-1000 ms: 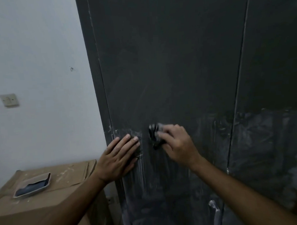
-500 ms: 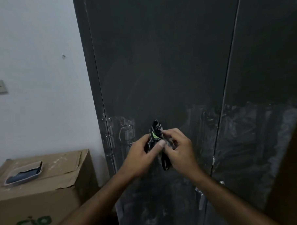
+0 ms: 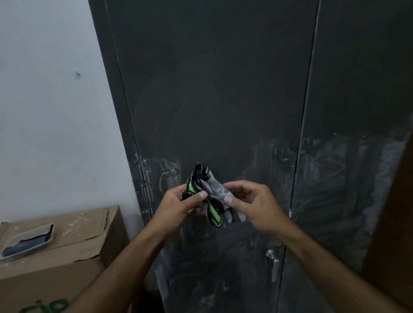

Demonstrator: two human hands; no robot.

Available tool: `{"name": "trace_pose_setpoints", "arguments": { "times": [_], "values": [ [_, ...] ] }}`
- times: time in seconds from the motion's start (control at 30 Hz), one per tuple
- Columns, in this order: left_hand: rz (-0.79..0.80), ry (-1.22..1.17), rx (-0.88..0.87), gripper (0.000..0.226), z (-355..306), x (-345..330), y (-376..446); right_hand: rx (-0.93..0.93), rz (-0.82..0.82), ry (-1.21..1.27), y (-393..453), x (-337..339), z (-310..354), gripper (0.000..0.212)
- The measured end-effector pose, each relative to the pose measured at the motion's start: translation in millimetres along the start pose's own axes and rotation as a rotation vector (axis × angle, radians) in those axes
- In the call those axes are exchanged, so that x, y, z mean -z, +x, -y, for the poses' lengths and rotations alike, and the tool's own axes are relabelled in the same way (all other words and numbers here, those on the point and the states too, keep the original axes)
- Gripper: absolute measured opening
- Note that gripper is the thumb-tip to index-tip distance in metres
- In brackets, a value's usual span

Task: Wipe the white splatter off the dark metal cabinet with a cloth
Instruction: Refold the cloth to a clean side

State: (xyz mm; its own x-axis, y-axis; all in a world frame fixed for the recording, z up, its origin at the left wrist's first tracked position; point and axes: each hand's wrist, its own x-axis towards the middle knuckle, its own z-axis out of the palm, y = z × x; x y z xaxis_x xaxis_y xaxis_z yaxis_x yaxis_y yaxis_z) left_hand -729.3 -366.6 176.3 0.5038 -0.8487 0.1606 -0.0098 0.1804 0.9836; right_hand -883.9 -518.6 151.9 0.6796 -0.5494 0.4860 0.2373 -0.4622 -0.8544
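Observation:
A tall dark metal cabinet point(image 3: 221, 84) fills the middle and right of the head view. White splatter point(image 3: 165, 179) smears its lower half, from the left door edge across to the right door. In front of the door, a crumpled grey, black and green cloth point(image 3: 210, 191) is held between both hands. My left hand point(image 3: 179, 205) pinches its left side with thumb and fingers. My right hand point(image 3: 252, 204) pinches its right side. Both hands are off the cabinet surface.
A cardboard box point(image 3: 51, 264) stands at the lower left against the white wall point(image 3: 44, 92), with a small tray point(image 3: 27, 242) on top. A metal door handle point(image 3: 273, 264) sits low on the cabinet. A brown panel point(image 3: 404, 218) edges the right.
My left hand left the cabinet door and joined my right hand on the cloth. The cloth came off the door and is being spread between both hands.

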Motion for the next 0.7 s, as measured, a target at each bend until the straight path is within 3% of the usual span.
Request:
{"name": "trace_pose_setpoints", "arguments": {
  "times": [0.1, 0.3, 0.4, 0.5, 0.57, 0.7],
  "values": [
    [-0.024, -0.024, 0.036, 0.021, 0.7, 5.0, 2.4, -0.086, -0.093, 0.115, 1.3, 3.2, 5.4, 0.014],
    [-0.058, -0.087, 0.093, 0.016, -8.1, 5.8, 1.7, -0.272, -0.237, 0.256, 6.9, 2.6, 12.5, 0.02],
    [-0.048, -0.127, 0.123, 0.014, -12.7, 2.7, 2.1, -0.372, -0.16, 0.418, 5.0, 1.6, 21.2, 0.018],
    [-0.004, -0.128, 0.154, 0.029, -15.5, 3.9, 1.9, -0.362, -0.014, 0.334, -3.6, -3.1, 22.1, 0.019],
    [0.011, -0.117, 0.158, 0.025, -16.6, 7.9, 1.9, -0.318, -0.054, 0.294, -4.3, -3.7, 18.0, 0.032],
    [0.018, -0.085, 0.162, 0.017, -18.4, 15.1, 0.3, -0.307, -0.127, 0.284, 0.9, 2.5, 21.3, 0.027]
  ]
}}
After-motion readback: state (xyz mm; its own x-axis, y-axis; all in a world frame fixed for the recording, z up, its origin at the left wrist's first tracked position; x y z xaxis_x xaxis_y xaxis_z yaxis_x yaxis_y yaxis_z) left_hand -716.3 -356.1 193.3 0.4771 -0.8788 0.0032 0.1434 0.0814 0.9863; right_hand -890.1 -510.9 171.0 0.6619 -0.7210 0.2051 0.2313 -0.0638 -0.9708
